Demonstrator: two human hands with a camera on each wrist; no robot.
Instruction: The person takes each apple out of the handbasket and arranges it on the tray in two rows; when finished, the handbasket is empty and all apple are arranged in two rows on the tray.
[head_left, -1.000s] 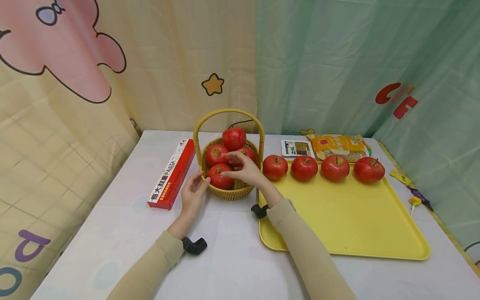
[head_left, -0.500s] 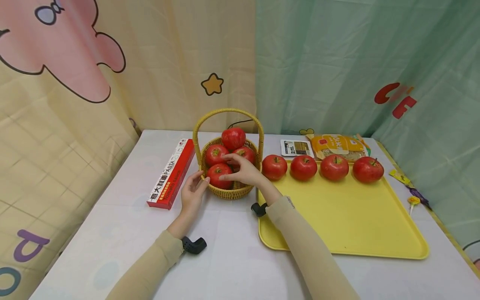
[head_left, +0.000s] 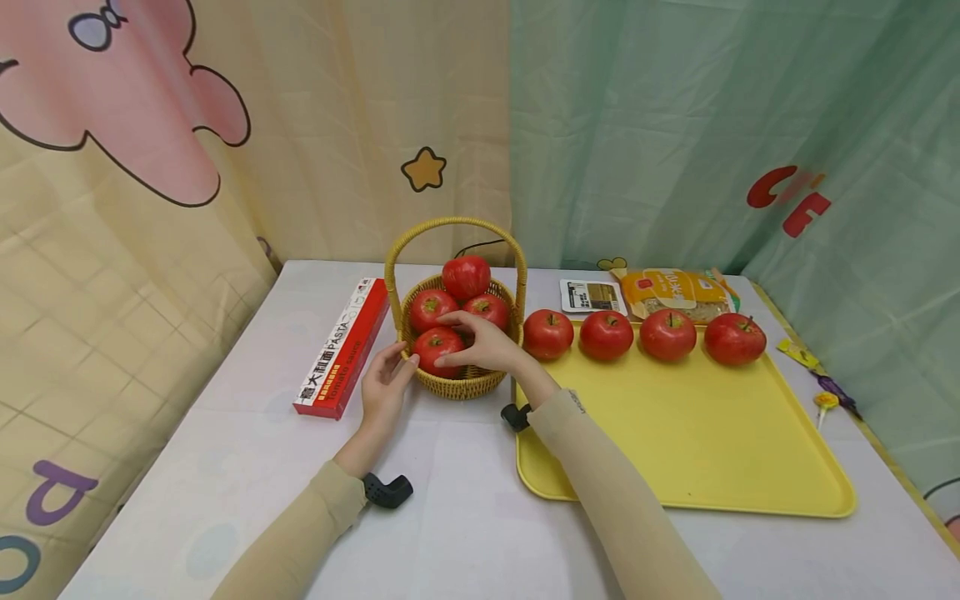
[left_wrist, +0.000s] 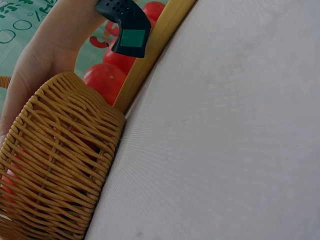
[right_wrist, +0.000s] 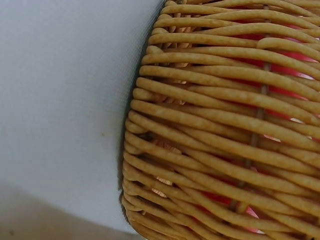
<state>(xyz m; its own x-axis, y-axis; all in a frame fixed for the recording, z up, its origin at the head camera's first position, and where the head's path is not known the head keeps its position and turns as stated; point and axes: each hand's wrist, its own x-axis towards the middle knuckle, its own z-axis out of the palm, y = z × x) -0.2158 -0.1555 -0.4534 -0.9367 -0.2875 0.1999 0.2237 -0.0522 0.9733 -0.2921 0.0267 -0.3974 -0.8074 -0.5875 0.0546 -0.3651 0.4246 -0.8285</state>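
Head view: glossy, round red apple (head_left: 432,348)

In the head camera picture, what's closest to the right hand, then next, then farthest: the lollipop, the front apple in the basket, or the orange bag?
1. Front apple: in the basket, right by the right hand.
2. Orange bag: off to the right, behind the yellow tray.
3. Lollipop: farthest, past the tray's right edge.

Head camera: above and behind both hands (head_left: 384,387), facing forward and down, widest. Wrist cameras: tipped sideways, low, just behind hands, facing basket (head_left: 461,388); right one nearest. All share basket.
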